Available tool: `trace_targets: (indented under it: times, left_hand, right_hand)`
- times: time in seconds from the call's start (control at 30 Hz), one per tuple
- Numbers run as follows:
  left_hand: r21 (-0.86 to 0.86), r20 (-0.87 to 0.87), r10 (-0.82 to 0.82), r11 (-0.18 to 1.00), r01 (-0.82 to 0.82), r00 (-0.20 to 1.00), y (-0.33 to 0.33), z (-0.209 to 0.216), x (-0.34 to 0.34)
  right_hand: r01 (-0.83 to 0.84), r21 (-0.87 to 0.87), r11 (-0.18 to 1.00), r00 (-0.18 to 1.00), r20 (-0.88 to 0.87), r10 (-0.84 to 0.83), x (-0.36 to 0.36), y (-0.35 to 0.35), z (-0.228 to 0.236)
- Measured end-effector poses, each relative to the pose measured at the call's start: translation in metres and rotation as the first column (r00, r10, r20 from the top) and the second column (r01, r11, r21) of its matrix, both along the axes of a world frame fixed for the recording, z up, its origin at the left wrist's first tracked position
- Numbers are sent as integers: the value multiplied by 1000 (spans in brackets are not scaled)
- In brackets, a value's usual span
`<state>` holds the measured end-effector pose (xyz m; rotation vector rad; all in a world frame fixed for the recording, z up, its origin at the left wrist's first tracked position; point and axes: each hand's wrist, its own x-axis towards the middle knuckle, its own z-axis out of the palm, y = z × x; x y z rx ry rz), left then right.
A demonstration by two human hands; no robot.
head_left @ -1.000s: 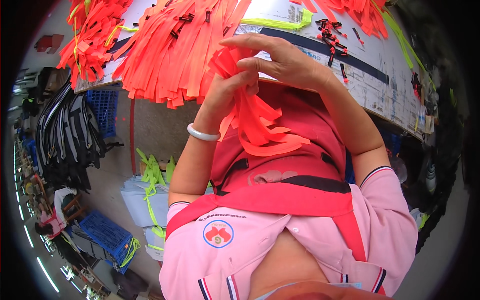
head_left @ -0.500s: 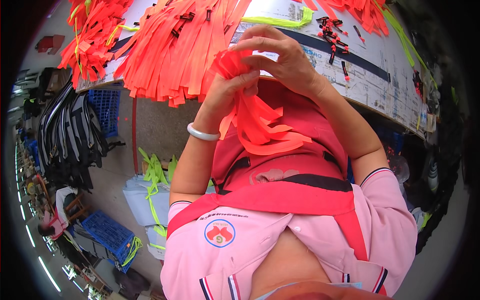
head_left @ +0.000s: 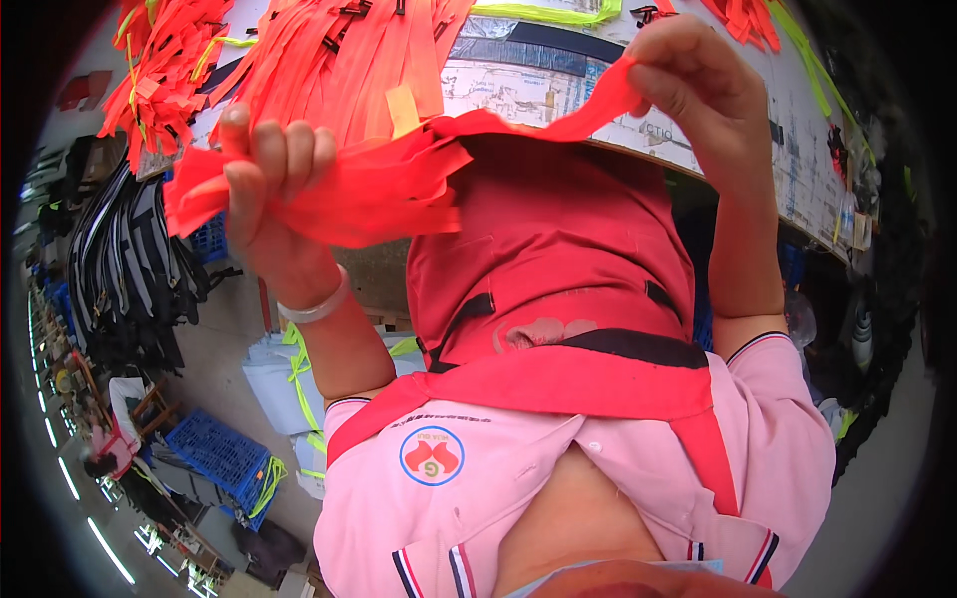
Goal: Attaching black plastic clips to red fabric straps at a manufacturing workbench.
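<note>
My left hand (head_left: pixel 274 194) is closed around a bundle of bright orange-red fabric strips (head_left: pixel 369 194), whose loose ends point right above my red apron. In my right hand (head_left: pixel 703 95), up at the right, the thumb and fingers pinch the end of a single fabric strip (head_left: pixel 583 115). That strip stretches across from the bundle to my right fingers. Behind the left hand, a large pile of similar strips (head_left: pixel 329 75) hangs over the edge of the worktable (head_left: pixel 498 85). A few black clips (head_left: pixel 354 8) lie on the pile.
Another heap of orange strips (head_left: pixel 164 90) with yellow-green ties lies at the far left. A yellow-green strap (head_left: pixel 548 12) crosses the tabletop. At left hang black and grey straps (head_left: pixel 130 269); a blue crate (head_left: pixel 219 453) stands on the floor beyond folded pale sheets (head_left: pixel 269 384).
My hands have moved apart. The left carried the bundle leftward and turned it sideways; the right moved right and upward, drawing one strip out straight.
</note>
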<state>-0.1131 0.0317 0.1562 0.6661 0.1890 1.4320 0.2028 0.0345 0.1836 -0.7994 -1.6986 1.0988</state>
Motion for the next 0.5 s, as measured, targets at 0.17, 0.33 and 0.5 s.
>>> trace_targets:
  times: [0.17, 0.33, 0.5]
  left_hand:
    - [-113, -490, -136, 989, 92, 861, -15, -34, 23]
    - [-286, -692, -207, 958, 0, 692, -55, -92, 60]
    - [-251, -780, -153, 965, -79, 607, -59, -88, 65]
  right_hand:
    - [-80, -263, 961, 994, 58, 98, -43, -22, -38]
    - [-120, -435, 893, 992, -15, 126, -59, -35, -72]
    - [-68, -479, 875, 994, 40, 99, -57, -40, -90]
